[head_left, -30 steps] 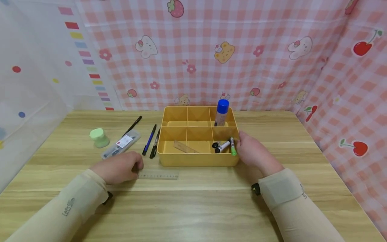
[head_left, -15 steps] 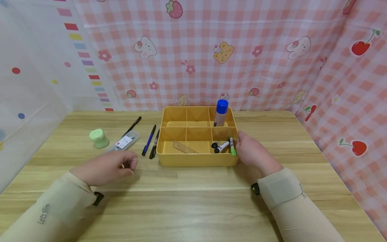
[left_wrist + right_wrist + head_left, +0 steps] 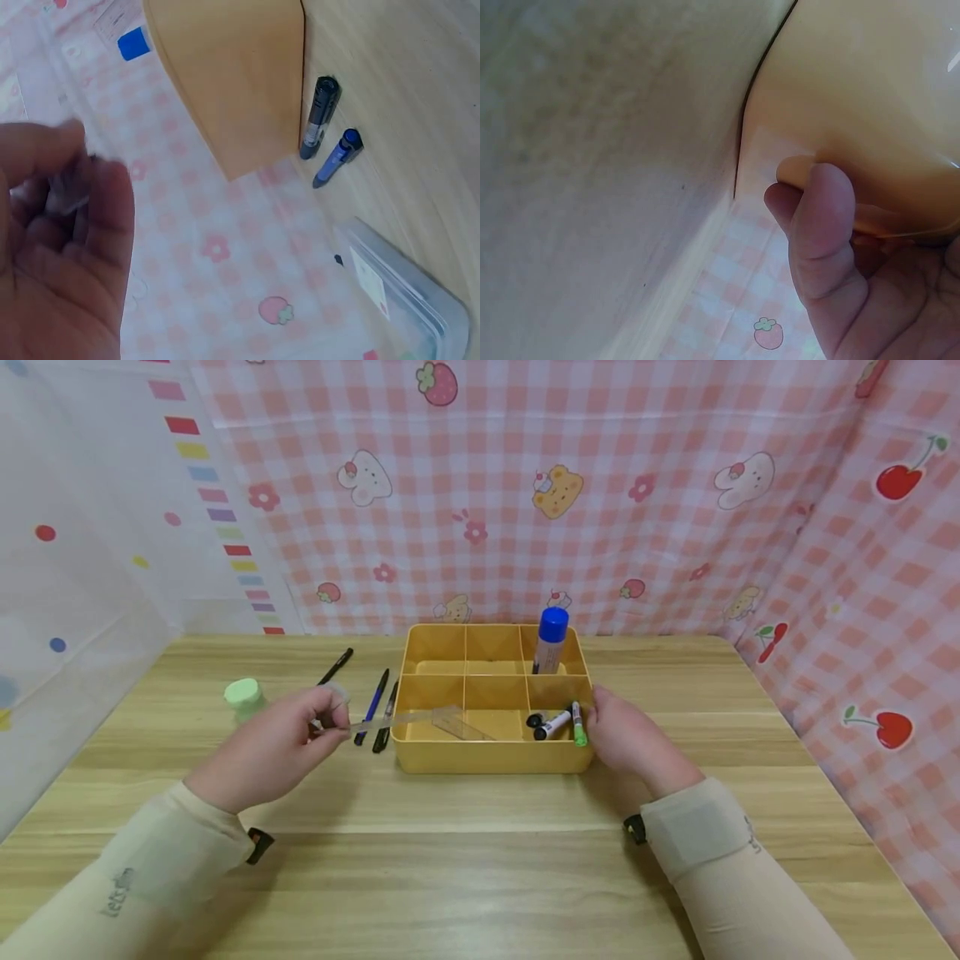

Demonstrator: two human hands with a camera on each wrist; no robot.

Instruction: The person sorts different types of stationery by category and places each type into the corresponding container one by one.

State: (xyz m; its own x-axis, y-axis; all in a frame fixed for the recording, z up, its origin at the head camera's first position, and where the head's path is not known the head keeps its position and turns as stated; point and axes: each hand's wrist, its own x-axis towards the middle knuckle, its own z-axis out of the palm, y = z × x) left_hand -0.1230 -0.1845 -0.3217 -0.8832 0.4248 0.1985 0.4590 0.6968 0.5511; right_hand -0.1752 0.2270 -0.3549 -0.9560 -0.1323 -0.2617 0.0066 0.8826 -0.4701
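Observation:
My left hand (image 3: 273, 743) pinches one end of a clear ruler (image 3: 412, 717) between thumb and fingers. The ruler's free end reaches over the left wall of a yellow divided box (image 3: 491, 758). Another clear, flat, straight-edged piece (image 3: 468, 728) lies in that box's front part. Against the box's right wall rests my right hand (image 3: 637, 739); in the right wrist view its thumb (image 3: 825, 225) lies along the outer wall, and some fingers are hidden. A glue stick (image 3: 549, 652) with a blue cap stands in the back right compartment. The front right one holds a white marker (image 3: 555, 724) and a green-tipped marker (image 3: 578, 727).
Left of the box lie a blue pen (image 3: 372, 703), a black pen (image 3: 386, 720) and another black pen (image 3: 336, 665). A clear case (image 3: 409, 281) is mostly hidden behind the left hand in the head view. A pale green waisted object (image 3: 244, 695) stands farther left.
The left hand has lifted the ruler off the table and carried it up and away from me, to the box's left side. The right hand has stayed against the box.

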